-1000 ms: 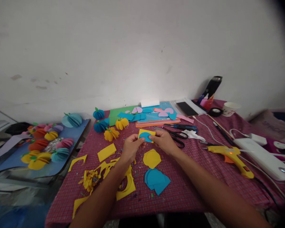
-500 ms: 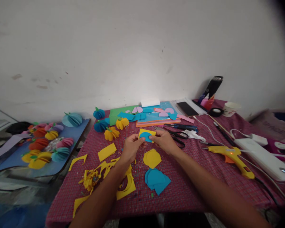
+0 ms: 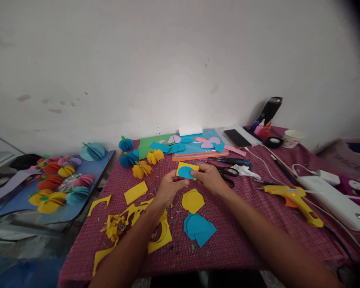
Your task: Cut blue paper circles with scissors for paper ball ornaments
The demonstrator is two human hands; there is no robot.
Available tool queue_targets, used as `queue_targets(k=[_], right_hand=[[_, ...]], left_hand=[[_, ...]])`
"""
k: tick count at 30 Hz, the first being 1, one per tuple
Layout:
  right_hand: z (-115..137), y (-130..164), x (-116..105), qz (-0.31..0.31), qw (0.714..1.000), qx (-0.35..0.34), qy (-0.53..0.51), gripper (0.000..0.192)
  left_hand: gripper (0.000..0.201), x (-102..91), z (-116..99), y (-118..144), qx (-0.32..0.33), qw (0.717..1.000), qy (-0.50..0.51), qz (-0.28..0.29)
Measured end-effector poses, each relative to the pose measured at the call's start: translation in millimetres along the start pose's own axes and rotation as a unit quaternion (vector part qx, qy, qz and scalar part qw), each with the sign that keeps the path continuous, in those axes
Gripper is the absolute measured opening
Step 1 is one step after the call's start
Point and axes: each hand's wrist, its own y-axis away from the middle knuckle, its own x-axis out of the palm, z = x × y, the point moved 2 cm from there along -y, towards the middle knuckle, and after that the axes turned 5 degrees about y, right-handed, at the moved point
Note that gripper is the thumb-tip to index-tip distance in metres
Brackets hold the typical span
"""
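Observation:
Above the middle of the table I hold a yellow paper rectangle (image 3: 182, 164) with a blue paper circle (image 3: 185, 172) lying flat on it. My right hand (image 3: 210, 179) pinches both at the right side, its thumb pressed on the blue circle. My left hand (image 3: 169, 188) is closed at the rectangle's left edge, its thumb below the paper and its fingers partly hidden behind. Just below the hands lies a stack of yellow paper circles (image 3: 193, 201). Nearer me is a pile of blue paper circles and folded pieces (image 3: 199, 229).
Yellow offcuts (image 3: 160, 236) and a yellow rectangle (image 3: 136, 193) lie left. Finished paper pumpkins (image 3: 141, 169) stand behind them. Black scissors (image 3: 229, 172), a phone (image 3: 237, 138), a yellow glue gun (image 3: 297, 200) and a white power strip (image 3: 336, 202) with cables are right.
My left thumb has slid down off the blue circle, while the right thumb stays on it. The yellow rectangle has tilted slightly, and more of the blue circle shows.

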Motion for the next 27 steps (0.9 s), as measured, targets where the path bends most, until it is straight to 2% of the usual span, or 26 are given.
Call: queue_targets(k=[5, 9, 27], right_hand=[[5.0, 3.2, 2.7, 0.056, 0.998, -0.016, 0.018, 0.025], [6.1, 5.4, 5.3, 0.08, 0.996, -0.007, 0.035, 0.022], [-0.2, 3.9, 5.2, 0.086, 0.996, 0.015, 0.007, 0.023]], left_hand=[[0.035, -3.6, 2.3, -0.4, -0.012, 1.0, 0.004, 0.001], [0.027, -4.8, 2.3, -0.9, 0.007, 1.0, -0.018, 0.0], [0.03, -5.0, 3.1, -2.6, 0.008, 0.999, -0.032, -0.008]])
